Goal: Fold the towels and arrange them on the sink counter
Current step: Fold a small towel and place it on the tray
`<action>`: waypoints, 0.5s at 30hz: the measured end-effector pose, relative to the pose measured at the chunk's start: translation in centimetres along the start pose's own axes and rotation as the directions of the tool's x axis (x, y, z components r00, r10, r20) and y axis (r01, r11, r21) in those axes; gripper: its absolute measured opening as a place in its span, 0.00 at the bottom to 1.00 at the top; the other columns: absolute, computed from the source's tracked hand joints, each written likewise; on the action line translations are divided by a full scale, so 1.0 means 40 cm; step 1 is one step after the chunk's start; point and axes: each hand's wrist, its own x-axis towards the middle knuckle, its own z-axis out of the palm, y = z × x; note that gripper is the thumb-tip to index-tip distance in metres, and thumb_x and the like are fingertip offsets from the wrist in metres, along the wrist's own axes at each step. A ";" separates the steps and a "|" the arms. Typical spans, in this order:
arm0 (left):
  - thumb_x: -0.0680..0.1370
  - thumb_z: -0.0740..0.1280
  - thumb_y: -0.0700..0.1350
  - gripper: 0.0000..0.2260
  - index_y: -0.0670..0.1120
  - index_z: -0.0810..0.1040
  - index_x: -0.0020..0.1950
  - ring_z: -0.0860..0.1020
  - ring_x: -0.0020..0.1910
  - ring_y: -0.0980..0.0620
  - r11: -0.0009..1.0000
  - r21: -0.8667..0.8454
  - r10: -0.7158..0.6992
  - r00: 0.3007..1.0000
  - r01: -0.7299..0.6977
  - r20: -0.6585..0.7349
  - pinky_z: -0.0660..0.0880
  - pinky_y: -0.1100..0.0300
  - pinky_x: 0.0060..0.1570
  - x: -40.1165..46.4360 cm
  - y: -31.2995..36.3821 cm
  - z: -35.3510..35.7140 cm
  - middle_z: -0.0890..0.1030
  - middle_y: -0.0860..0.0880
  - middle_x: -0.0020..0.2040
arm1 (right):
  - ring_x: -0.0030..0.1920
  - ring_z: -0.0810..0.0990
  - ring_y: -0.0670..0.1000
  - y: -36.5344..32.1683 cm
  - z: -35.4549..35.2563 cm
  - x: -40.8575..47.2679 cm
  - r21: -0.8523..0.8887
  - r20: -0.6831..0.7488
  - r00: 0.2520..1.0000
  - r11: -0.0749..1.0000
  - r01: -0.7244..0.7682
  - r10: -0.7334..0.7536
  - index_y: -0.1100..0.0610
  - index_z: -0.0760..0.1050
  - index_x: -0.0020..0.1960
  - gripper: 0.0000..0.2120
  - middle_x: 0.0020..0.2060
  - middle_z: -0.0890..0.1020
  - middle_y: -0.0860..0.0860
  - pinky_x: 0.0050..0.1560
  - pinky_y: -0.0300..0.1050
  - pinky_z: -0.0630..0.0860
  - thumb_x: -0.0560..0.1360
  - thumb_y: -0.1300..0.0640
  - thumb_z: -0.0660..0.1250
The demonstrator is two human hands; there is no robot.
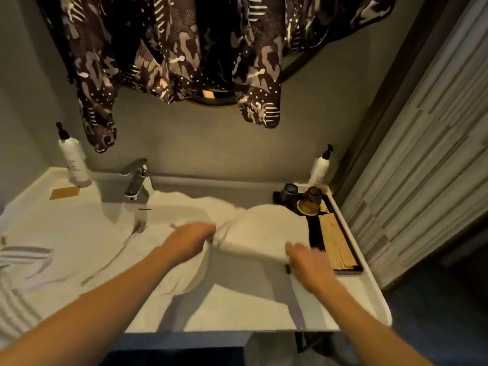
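A large white towel [253,228] lies rumpled across the white sink counter [364,294], covering the basin. My left hand [192,237] grips a bunched fold near the towel's middle. At the towel's right edge my right hand [309,262] is motion-blurred, fingers reaching forward onto the cloth; I cannot tell whether it holds it. Another white towel with grey stripes [23,262] lies on the counter at the far left.
A chrome tap [136,180] stands behind the towel. Pump bottles stand at back left [72,159] and back right [319,167]. A black tray [314,233] on the right holds cups and a wooden piece. Patterned cloth [169,48] hangs on the wall.
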 end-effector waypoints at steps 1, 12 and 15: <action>0.73 0.62 0.34 0.12 0.47 0.77 0.51 0.79 0.53 0.42 0.999 -0.007 -0.034 0.994 0.035 0.101 0.67 0.56 0.41 -0.041 0.009 0.069 0.81 0.44 0.53 | 0.49 0.81 0.60 -0.015 0.073 -0.030 0.031 0.106 0.994 0.999 0.011 -0.015 0.54 0.69 0.58 0.10 0.52 0.79 0.55 0.40 0.48 0.68 0.77 0.57 0.61; 0.73 0.63 0.37 0.04 0.44 0.74 0.39 0.78 0.39 0.45 0.859 -0.321 -0.302 0.901 0.398 0.310 0.66 0.58 0.33 -0.198 0.016 0.252 0.77 0.49 0.35 | 0.43 0.79 0.53 0.065 0.257 -0.079 0.487 0.467 0.882 0.852 -0.190 -0.070 0.49 0.78 0.36 0.07 0.39 0.81 0.51 0.41 0.45 0.73 0.73 0.55 0.67; 0.73 0.65 0.35 0.05 0.44 0.77 0.41 0.78 0.38 0.48 0.734 -0.481 -0.438 0.876 0.479 0.205 0.70 0.61 0.34 -0.140 0.002 0.209 0.80 0.46 0.38 | 0.33 0.75 0.49 0.104 0.224 -0.019 0.622 0.446 0.894 0.699 -0.352 0.053 0.55 0.76 0.34 0.10 0.31 0.77 0.50 0.33 0.40 0.67 0.72 0.56 0.71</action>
